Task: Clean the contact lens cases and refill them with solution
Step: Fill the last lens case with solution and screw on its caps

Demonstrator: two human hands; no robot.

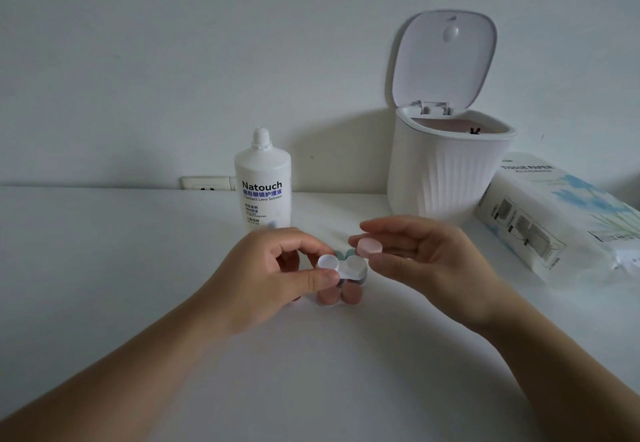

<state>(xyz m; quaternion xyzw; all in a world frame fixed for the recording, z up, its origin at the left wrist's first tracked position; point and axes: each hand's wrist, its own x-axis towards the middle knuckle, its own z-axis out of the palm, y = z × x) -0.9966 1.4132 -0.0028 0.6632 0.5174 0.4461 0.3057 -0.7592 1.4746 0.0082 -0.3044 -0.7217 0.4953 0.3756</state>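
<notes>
**Pink cap off, white case held above the others**

At the left of centre, a wall socket sat low on the wall, just where it met the white table. To its right stood the solution bottle, upright, white, its cap on, the label reading "Natouch" and "Contact Lens Solution".

Below the bottle, in the middle of the frame, the left hand pinched a white lens case by its left end, thumb under and fingers curled over the top. The case's left well wore a white cap; its right well looked uncovered, though glare made that hard to tell. Beneath it on the table lay more cases: a pink-capped case nearest the camera and a green-capped case partly hidden behind.

Just right of the white case, the right hand held a pink cap pinched between thumb and fingertips, apart from the case.

Further right, at the back, stood a white ribbed bin with its lid tipped up. At the right edge lay a tissue pack, printed "TISSUE PAPER".
</notes>
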